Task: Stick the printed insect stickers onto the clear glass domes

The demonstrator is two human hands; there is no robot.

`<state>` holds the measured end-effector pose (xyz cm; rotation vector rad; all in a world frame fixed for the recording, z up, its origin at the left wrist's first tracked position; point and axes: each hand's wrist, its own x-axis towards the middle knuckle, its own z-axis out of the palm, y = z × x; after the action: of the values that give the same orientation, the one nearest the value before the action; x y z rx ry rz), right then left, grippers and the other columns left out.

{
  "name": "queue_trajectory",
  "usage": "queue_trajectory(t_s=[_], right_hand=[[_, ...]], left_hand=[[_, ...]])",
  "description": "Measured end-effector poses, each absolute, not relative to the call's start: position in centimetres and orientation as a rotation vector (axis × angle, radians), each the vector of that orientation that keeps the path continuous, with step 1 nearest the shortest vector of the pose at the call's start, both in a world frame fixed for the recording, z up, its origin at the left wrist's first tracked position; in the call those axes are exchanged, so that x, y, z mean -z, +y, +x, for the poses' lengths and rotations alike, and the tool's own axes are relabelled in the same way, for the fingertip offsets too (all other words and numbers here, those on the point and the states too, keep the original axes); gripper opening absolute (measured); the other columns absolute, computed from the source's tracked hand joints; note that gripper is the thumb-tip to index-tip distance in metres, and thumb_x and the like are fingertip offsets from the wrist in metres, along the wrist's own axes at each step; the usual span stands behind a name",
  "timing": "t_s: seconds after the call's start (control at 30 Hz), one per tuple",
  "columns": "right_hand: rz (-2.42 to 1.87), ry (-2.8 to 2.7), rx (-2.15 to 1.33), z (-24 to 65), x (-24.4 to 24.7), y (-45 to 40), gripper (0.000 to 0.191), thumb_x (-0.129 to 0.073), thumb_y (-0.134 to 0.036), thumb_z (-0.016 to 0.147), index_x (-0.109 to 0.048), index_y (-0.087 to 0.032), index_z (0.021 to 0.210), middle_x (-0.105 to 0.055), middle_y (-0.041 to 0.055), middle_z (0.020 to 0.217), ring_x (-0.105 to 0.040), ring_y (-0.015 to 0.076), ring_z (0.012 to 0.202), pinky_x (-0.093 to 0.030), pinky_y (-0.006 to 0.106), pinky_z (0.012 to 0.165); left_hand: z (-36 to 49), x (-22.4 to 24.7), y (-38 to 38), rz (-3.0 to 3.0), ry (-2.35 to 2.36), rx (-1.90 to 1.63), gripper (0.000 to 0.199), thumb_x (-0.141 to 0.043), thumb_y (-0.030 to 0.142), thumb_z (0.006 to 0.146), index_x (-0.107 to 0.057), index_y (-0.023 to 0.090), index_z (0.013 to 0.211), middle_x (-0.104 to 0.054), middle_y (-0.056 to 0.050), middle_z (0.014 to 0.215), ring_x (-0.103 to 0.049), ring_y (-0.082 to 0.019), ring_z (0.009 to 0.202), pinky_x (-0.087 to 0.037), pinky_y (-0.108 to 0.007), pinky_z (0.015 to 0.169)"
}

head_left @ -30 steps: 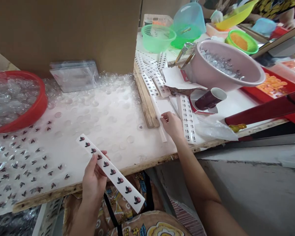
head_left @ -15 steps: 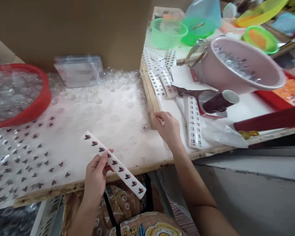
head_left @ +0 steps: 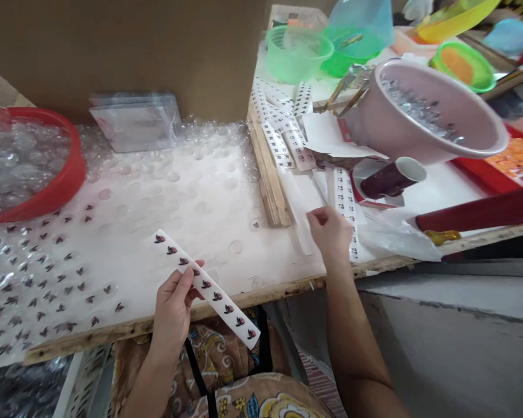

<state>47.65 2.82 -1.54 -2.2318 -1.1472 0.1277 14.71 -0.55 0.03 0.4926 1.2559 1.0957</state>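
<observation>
A white strip (head_left: 217, 296) with a row of small dark and red printed motifs is pinched in my left hand (head_left: 174, 299), over the table's front edge. My right hand (head_left: 333, 235) is closed, with thumb and fingertips together, above a plain white strip (head_left: 296, 212) and beside a banded stack of printed strips (head_left: 343, 194); anything between its fingertips is too small to make out. On the white tabletop (head_left: 157, 232) lie clear round discs, and many at the left carry dark motifs.
A red basin (head_left: 76, 168) of clear pieces stands at the left. A wooden bar (head_left: 270, 186) divides the table. Right of it are a tilted dark mug (head_left: 385, 179), a pink basin (head_left: 435, 110) and green baskets (head_left: 294, 55). Clear packets (head_left: 137, 125) lean at the back.
My right hand has moved right, from the end of the wooden bar to beside the banded strips. My left hand still holds the printed strip in nearly the same place.
</observation>
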Motion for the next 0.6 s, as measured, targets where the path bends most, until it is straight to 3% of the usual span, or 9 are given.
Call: queue_trajectory(t_s=[0.07,0.13,0.27,0.37,0.47,0.6], right_hand=[[-2.159,-1.078,0.012,46.9,-0.3,2.3,0.012,-0.06,-0.031,0.08,-0.064,-0.02,0.077,-0.066,0.0041,0.072,-0.058,0.0193,0.066,-0.045,0.035,0.07],[-2.032,-1.044,0.008,45.0,-2.3,1.6,0.016,-0.064,-0.036,0.081,-0.064,-0.02,0.08,-0.064,0.0018,0.072,-0.055,0.0162,0.061,-0.044,0.032,0.064],[-1.654,-1.36,-0.77,38.8,-4.7,0.1,0.016,-0.067,-0.037,0.083,-0.065,-0.021,0.081,-0.065,0.0001,0.072,-0.057,0.0138,0.063,-0.044,0.026,0.056],[-1.493,-1.529,-1.167,34.9,-4.5,-0.5,0.013,-0.064,-0.033,0.085,-0.064,-0.02,0.081,-0.064,-0.0003,0.07,-0.054,0.0122,0.06,-0.043,0.025,0.055],[-1.46,-1.563,-1.295,33.0,-3.4,-0.6,0.012,-0.063,-0.032,0.085,-0.064,-0.02,0.082,-0.064,-0.0007,0.07,-0.052,0.0113,0.059,-0.041,0.025,0.054],[-1.435,-1.66,-1.295,32.3,-2.6,-0.7,0.008,-0.062,-0.028,0.086,-0.063,-0.02,0.082,-0.065,-0.0009,0.072,-0.052,0.0108,0.06,-0.04,0.024,0.055]], left_hand=[[14.9,0.1,-0.8,0.518,1.244,-1.112,0.032,-0.088,0.046,0.065,-0.078,0.016,0.074,-0.077,-0.006,0.088,-0.059,-0.009,0.062,-0.051,-0.018,0.05],[15.2,0.3,-1.0,0.575,1.241,-1.095,0.033,-0.084,0.047,0.07,-0.08,0.016,0.081,-0.076,-0.005,0.082,-0.059,-0.01,0.062,-0.051,-0.019,0.05],[15.3,0.3,-1.3,0.708,1.25,-1.077,0.035,-0.075,0.048,0.081,-0.079,0.018,0.099,-0.076,-0.004,0.084,-0.064,-0.013,0.069,-0.056,-0.022,0.059],[15.0,0.2,-1.6,0.796,1.267,-1.098,0.032,-0.073,0.047,0.084,-0.079,0.017,0.094,-0.076,-0.003,0.08,-0.067,-0.015,0.069,-0.06,-0.028,0.067],[14.4,0.3,-2.0,0.819,1.279,-1.111,0.031,-0.072,0.045,0.085,-0.078,0.015,0.089,-0.075,-0.003,0.077,-0.068,-0.017,0.068,-0.061,-0.032,0.069],[14.0,0.8,-2.5,0.773,1.262,-1.141,0.032,-0.073,0.044,0.084,-0.077,0.016,0.099,-0.076,-0.004,0.089,-0.07,-0.018,0.078,-0.06,-0.032,0.073]])
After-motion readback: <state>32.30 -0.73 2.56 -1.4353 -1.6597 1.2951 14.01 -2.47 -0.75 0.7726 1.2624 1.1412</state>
